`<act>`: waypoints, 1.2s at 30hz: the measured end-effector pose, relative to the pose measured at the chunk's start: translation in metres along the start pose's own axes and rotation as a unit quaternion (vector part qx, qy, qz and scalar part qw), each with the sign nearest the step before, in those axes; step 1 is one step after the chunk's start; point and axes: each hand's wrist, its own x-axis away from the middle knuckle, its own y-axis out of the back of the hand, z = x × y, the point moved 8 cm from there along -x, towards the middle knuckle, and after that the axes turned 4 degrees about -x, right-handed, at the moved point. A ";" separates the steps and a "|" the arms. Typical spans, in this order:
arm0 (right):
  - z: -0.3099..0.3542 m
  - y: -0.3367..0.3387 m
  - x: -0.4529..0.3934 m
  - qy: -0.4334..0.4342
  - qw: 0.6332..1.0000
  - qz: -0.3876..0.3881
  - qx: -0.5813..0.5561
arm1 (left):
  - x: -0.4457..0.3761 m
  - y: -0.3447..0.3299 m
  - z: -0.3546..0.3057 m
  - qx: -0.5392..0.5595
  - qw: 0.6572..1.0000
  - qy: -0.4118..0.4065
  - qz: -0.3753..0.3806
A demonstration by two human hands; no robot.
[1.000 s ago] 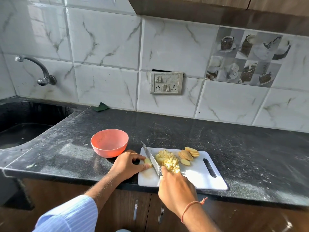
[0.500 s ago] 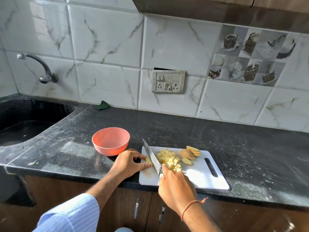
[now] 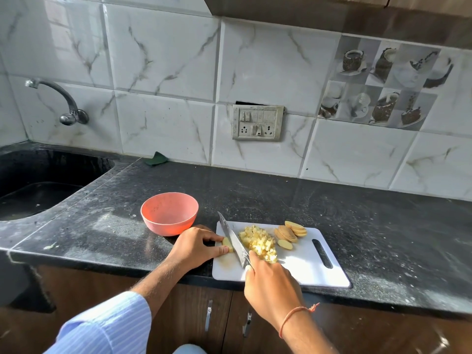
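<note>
A white cutting board point(image 3: 301, 267) lies at the front edge of the black counter. My left hand point(image 3: 194, 247) pinches a small potato piece point(image 3: 227, 243) at the board's left end. My right hand point(image 3: 270, 284) grips the handle of a knife point(image 3: 233, 238), whose blade stands against the piece's right side, tip pointing away from me. A heap of yellow potato cubes point(image 3: 259, 242) lies right of the blade. Several potato slices point(image 3: 291, 232) lie beyond the heap.
An empty salmon-pink bowl point(image 3: 169, 213) stands on the counter just left of the board. A black sink point(image 3: 38, 185) with a wall tap point(image 3: 63, 103) is at far left. A green scrub pad point(image 3: 156, 158) lies against the tiled wall. Cabinet doors with handles point(image 3: 209, 318) sit below the counter.
The view has shifted slightly. Both hands and the knife stay at the potato piece on the board's left end, and the blade sits close against the piece.
</note>
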 end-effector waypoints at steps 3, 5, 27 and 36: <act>0.003 0.001 -0.002 -0.017 0.999 0.005 -0.034 | 0.001 -0.001 0.002 0.002 1.000 0.002 0.002; 0.003 0.004 -0.003 -0.021 0.999 -0.002 -0.040 | 0.001 -0.002 0.003 0.009 1.000 0.007 0.004; 0.007 -0.002 0.005 0.024 0.999 -0.012 0.038 | 0.002 0.001 0.001 0.024 1.000 0.000 -0.011; 0.008 0.005 0.000 -0.004 1.000 -0.015 -0.018 | 0.003 0.000 0.001 0.017 1.000 0.000 -0.009</act>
